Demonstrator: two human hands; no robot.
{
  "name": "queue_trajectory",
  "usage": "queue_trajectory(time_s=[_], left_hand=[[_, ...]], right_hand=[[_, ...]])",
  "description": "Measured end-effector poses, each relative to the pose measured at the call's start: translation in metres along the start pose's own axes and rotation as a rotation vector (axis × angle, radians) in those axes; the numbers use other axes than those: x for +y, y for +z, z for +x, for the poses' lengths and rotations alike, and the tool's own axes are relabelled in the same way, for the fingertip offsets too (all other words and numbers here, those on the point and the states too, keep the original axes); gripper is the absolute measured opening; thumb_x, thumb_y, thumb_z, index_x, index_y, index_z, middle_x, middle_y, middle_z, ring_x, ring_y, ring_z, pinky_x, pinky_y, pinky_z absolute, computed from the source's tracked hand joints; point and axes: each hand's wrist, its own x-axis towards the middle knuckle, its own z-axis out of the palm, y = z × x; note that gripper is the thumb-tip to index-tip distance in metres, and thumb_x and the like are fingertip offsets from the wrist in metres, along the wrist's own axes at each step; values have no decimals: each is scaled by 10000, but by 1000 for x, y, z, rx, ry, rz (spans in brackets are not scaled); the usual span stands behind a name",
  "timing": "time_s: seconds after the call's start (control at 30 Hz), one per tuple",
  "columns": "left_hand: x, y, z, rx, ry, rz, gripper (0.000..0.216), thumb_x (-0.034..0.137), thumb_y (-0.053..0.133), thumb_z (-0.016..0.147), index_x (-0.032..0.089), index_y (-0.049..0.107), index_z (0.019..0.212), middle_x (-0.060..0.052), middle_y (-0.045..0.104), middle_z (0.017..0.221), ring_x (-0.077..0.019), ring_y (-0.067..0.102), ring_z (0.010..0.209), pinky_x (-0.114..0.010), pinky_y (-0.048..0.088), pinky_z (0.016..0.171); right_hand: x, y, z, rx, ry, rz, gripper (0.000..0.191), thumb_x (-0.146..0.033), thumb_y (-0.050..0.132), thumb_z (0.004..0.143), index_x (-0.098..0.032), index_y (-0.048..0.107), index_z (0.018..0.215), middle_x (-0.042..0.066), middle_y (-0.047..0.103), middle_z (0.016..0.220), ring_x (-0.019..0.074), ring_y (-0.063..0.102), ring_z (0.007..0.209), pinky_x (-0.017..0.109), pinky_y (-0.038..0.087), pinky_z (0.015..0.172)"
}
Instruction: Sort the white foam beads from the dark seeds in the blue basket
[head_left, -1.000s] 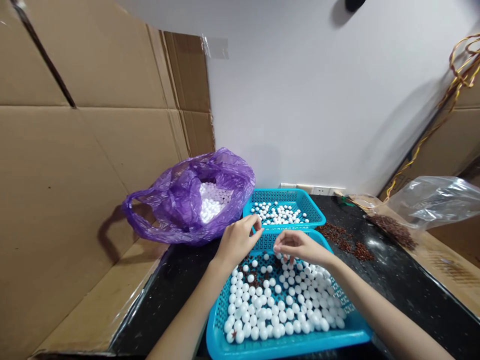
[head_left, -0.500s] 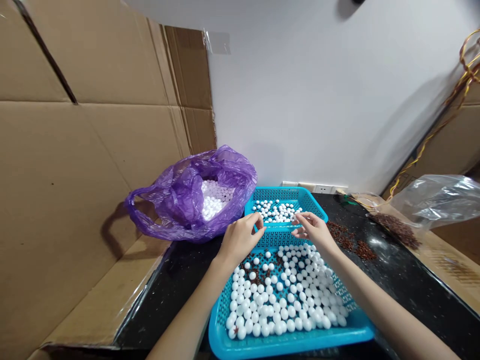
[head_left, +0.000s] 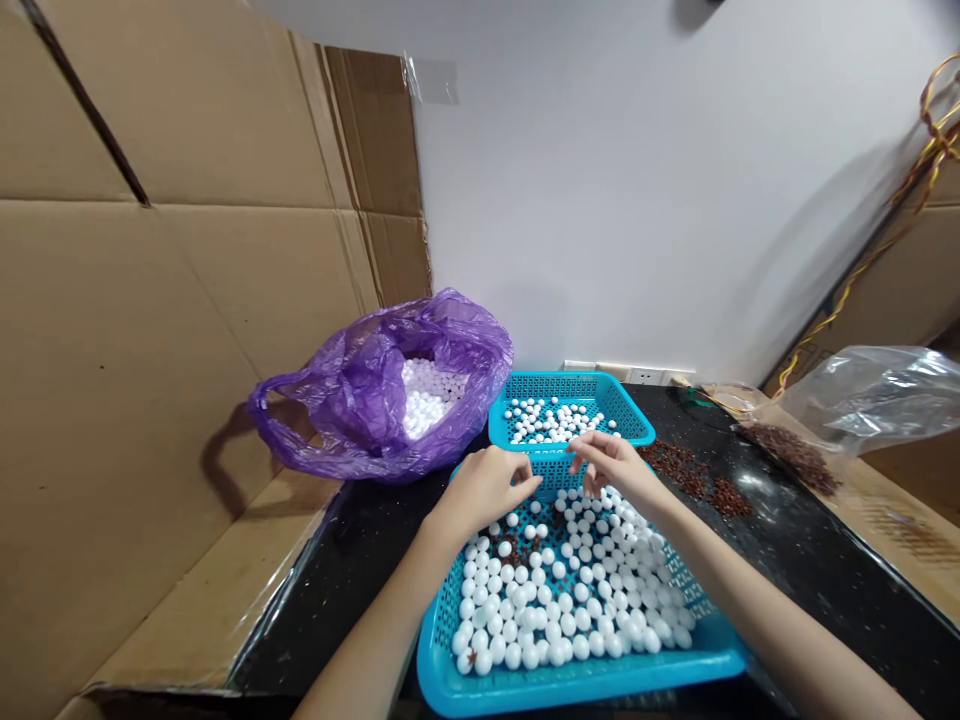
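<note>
A blue mesh basket in front of me holds many white balls and some brown bits. Behind it stands a second blue basket with fewer white balls. My left hand hovers over the near basket's far left corner, fingertips pinched together; whether anything is between them is hidden. My right hand hangs over the far edge of the near basket, fingers loosely curled downward and apart, just above the balls.
A purple plastic bag full of white balls lies left of the far basket. Brown bits are scattered on the black table at the right, near a clear plastic bag. Cardboard sheets wall in the left side. Coloured wires hang at upper right.
My right hand went out over the far basket and has come back over the near one. My left hand has dropped slightly toward the near basket's balls.
</note>
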Motion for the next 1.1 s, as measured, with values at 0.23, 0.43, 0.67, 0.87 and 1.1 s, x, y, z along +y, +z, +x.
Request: queue_trajectory(time_s=[0.23,0.43,0.67,0.87,1.1], left_hand=[[-4,3,-3,-248,37,20,97,203,564,665,205,653,628,9,680,660,-148,604,627,-205,363,538],[-4,2,-5,-378,-9,5,91,253,641,587,201,651,661,14,666,676,-155,592,630,-204,334,477],[-8,6,-6,-472,-55,-22,105,174,644,550,194,656,653,13,659,712,-148,583,629,-196,326,445],[-8,8,-5,-479,-48,-38,74,162,616,567,185,646,630,5,656,686,-151,584,624,-193,326,445],[-9,7,-6,-461,-35,-38,127,130,590,570,199,661,651,7,659,680,-150,580,597,-194,290,420]], right_hand=[[1,5,-11,-424,76,-341,158,-333,627,782,-179,659,795,-15,648,626,55,472,359,162,355,340],[1,3,-11,-605,76,-545,115,-246,665,734,-185,698,825,-51,588,544,78,496,428,187,352,441],[-1,5,-10,-627,28,-663,178,-261,751,666,-173,701,812,-62,521,549,93,483,512,202,300,489],[3,4,-10,-602,-4,-702,166,-292,739,683,-179,684,792,-56,523,551,105,490,522,204,314,491],[5,3,-8,-457,-63,-750,112,-176,578,773,-185,648,860,-31,548,613,123,502,585,220,362,555]])
